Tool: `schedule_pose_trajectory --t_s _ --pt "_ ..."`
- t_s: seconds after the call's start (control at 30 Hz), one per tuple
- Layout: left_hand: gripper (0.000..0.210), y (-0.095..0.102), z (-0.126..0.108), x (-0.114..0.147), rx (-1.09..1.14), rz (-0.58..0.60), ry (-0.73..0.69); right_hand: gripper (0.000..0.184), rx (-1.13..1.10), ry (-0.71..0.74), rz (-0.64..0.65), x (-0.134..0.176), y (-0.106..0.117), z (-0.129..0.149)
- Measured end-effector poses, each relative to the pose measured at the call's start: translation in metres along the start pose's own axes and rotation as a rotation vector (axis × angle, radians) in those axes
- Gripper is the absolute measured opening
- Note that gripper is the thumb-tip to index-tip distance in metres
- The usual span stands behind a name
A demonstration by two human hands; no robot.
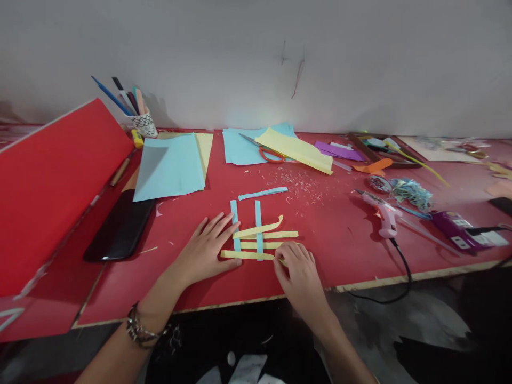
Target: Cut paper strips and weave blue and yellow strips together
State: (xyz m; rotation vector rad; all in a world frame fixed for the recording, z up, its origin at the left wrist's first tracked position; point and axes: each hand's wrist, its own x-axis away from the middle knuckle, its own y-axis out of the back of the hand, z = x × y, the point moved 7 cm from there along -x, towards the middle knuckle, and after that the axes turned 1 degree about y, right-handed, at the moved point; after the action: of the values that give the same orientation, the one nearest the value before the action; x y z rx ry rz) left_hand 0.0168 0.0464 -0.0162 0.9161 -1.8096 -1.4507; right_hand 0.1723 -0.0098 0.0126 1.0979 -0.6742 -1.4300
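My left hand (208, 244) lies with its fingers spread, fingertips on an upright blue paper strip (234, 208) and thumb by the lowest yellow paper strip (244, 255). My right hand (296, 266) is closed, its curled fingers on the right end of that lowest yellow strip. A second blue strip (258, 218) stands parallel to the first. Other yellow strips (286, 234) run crosswise between my hands, one with its right end curling up (276, 222). A loose blue strip (264, 193) lies just beyond them. What the right fingertips press is partly hidden.
Blue sheets (170, 165), a black phone (120, 226) and a red board (60, 186) lie to the left, near a pen cup (143, 125). Behind are scissors (272, 154) and a folded yellow paper (296, 151). A pink glue gun (384, 213) and a purple box (456, 232) lie right.
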Motion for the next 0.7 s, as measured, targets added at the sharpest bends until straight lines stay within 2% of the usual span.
schedule_pose_trajectory --t_s 0.17,0.47,0.7 --pt "0.073 0.001 0.000 0.001 -0.001 -0.012 -0.004 0.013 -0.144 -0.031 0.145 -0.007 0.001 -0.008" --pt "0.073 0.000 0.001 0.001 -0.017 -0.052 -0.031 0.008 -0.390 -0.085 0.207 -0.017 0.000 -0.018" --pt "0.073 0.000 0.000 0.001 -0.010 -0.055 -0.038 0.005 -0.485 -0.137 0.273 -0.021 -0.004 -0.027"
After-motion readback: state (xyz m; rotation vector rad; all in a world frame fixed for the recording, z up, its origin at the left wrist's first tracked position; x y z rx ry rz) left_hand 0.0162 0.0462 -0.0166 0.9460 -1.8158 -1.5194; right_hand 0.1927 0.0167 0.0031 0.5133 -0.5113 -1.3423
